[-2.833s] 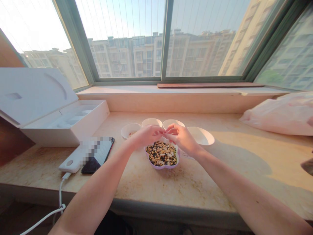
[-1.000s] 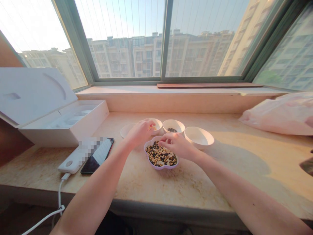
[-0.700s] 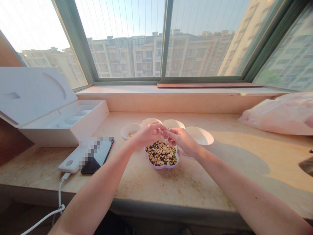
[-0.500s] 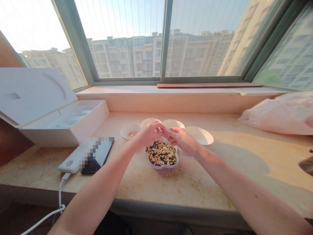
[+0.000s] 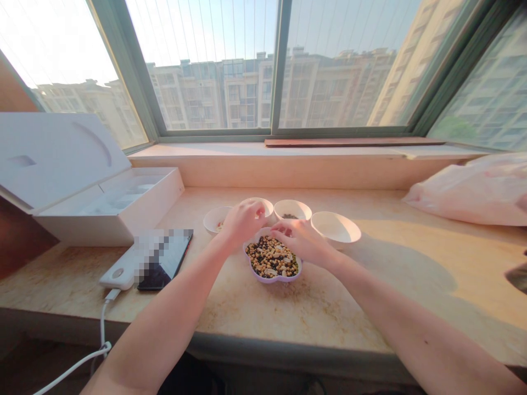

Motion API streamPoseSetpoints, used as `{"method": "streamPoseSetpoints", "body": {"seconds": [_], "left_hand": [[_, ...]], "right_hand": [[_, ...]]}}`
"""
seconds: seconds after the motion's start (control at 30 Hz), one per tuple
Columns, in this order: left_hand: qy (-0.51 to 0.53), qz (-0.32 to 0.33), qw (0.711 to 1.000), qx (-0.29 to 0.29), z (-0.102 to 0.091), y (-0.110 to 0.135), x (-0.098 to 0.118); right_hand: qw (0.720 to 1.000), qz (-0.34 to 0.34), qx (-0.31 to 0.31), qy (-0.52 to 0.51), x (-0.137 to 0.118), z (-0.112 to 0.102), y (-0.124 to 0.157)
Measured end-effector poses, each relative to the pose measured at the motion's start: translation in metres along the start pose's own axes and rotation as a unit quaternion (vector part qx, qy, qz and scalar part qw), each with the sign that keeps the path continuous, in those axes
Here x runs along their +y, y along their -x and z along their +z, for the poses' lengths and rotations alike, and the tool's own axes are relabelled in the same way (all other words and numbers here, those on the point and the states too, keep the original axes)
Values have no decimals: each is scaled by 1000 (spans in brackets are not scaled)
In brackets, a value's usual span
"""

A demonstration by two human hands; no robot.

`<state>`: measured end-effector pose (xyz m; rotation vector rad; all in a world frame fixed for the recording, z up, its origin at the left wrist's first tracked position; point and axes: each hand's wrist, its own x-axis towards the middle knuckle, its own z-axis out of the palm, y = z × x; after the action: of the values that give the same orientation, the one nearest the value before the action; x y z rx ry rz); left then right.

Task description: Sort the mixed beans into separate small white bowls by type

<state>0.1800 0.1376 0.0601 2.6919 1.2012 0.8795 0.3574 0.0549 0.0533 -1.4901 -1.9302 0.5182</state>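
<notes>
A lilac flower-shaped bowl full of mixed dark and pale beans sits mid-counter. Behind it stand several small white bowls: one at the left, one under my left hand, one holding a few dark beans, and one on the right. My left hand hovers over the second white bowl, fingers curled in a pinch on something too small to name. My right hand reaches down into the mixed beans, fingertips pinched together among them.
An open white box stands at the left. A white power bank with a cable and a dark phone lie near the counter's front left. A pink plastic bag rests at the right. The window ledge runs behind.
My hands were together above the mixed beans half a second ago. Now the left hand has moved back over the white bowl and the right has dropped into the beans.
</notes>
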Motion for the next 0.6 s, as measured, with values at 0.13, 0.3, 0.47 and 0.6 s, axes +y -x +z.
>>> {"method": "streamPoseSetpoints", "body": {"seconds": [0.13,0.3,0.47,0.6], "left_hand": [[-106,-42,993,-21,4,-3,-9],[-145,-55,987,-50,6,-5,-9],[-153,-58,984,-72,4,-5,-8],[-153,-48,984,-74,4,-5,-11]], "right_hand": [[984,-103,-87,115,-5,2,5],[965,-140,-177,134,-11,3,8],[962,-120,-206,135,-13,2,7],[968,-103,-191,122,-11,3,7]]}}
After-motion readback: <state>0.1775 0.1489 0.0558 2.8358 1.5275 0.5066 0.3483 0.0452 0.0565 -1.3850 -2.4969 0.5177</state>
